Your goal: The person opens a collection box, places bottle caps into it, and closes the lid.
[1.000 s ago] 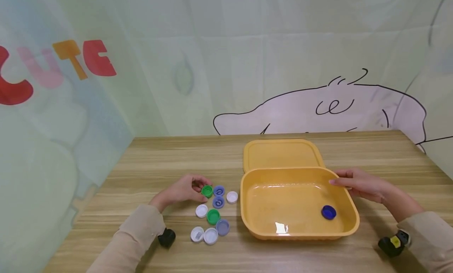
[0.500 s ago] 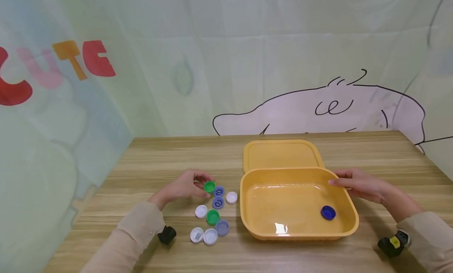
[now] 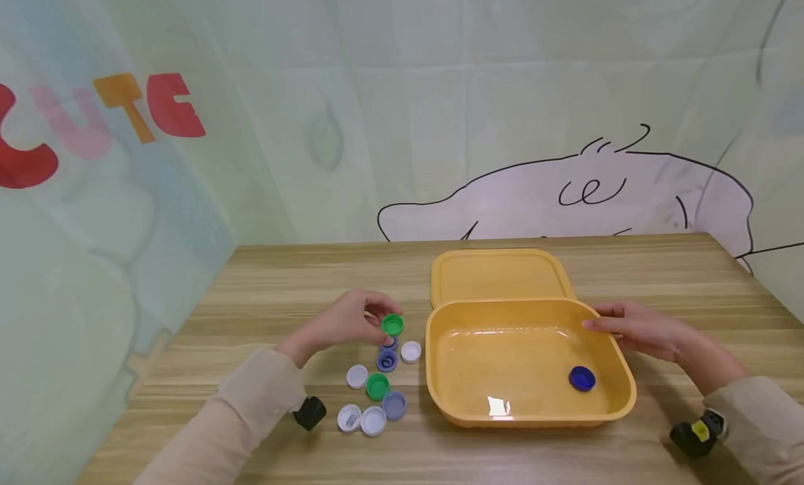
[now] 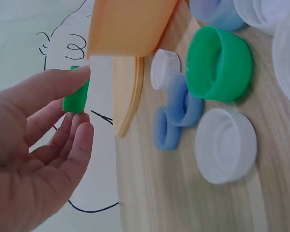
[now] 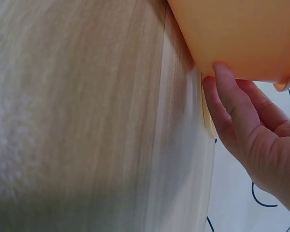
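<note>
My left hand [image 3: 352, 322] pinches a green bottle cap [image 3: 392, 324] between thumb and fingers, held above the table; the left wrist view shows this cap [image 4: 77, 94] edge-on, clear of the wood. Below it lie two blue-violet caps [image 3: 386, 361], the farther one partly covered by my thumb. With its thumb over the rim and its fingers against the outer wall, my right hand [image 3: 647, 331] grips the right back corner of a yellow plastic box [image 3: 502, 359]. One dark blue cap [image 3: 582, 378] rests inside that box.
Several other caps lie left of the box: a green cap [image 3: 378, 386], a pale violet cap [image 3: 394, 405] and white caps such as one white cap [image 3: 411, 352]. Behind the box a yellow lid [image 3: 502, 274] lies flat. A printed curtain [image 3: 314, 122] hangs past the table's back edge.
My left hand has lifted the green cap off the table and carried it right, toward the box. My right hand and the box stay where they were.
</note>
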{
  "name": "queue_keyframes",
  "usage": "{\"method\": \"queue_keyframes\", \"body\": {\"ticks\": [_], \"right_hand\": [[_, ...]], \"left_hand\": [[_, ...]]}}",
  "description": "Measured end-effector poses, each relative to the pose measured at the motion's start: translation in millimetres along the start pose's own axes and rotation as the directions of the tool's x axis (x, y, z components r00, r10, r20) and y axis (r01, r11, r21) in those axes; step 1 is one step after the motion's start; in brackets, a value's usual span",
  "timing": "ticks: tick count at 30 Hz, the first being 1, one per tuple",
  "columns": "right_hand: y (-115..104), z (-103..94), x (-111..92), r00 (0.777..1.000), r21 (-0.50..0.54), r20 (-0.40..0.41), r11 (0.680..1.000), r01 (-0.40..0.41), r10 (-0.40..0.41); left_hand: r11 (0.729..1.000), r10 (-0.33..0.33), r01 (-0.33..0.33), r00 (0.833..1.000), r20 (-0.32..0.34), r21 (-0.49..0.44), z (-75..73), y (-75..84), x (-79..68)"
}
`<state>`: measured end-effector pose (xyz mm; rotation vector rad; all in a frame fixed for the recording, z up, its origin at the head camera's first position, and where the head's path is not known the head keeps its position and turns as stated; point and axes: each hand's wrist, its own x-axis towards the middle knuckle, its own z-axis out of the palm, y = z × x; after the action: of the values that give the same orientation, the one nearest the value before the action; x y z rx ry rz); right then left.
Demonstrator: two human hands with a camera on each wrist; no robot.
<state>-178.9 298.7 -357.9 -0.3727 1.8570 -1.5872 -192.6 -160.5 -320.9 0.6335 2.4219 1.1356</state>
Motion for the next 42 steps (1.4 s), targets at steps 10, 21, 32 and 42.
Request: {"method": "queue_keyframes", "body": {"ticks": [10,21,32,42], "right_hand": [[0,2.7,0,1.000,-0.007,-0.004,1.000,-0.012,0.012],[1,1.9,-1,1.000,0.005,0.016,1.000,-0.002,0.002],[-3,3.2,0,1.000,-0.004,0.010,1.000,0.007,-0.007],[-2,3.1,0,1.000,0.008,0.024,1.000,0.009,-0.010]], "left_hand": [[0.997,0.072,-0.071,0.996,0.043,-0.033,5.0,16.5,8.6],[0.989,0.147,-0.144,0.984,0.096,-0.045,15.6,34.8,22.5],[0.990,0.136,-0.131,0.983,0.124,-0.045,26.9,51.2,37.9],[0.992,0.129,-0.129,0.985,0.112,-0.007,35.9,64.1,53.2]]}}
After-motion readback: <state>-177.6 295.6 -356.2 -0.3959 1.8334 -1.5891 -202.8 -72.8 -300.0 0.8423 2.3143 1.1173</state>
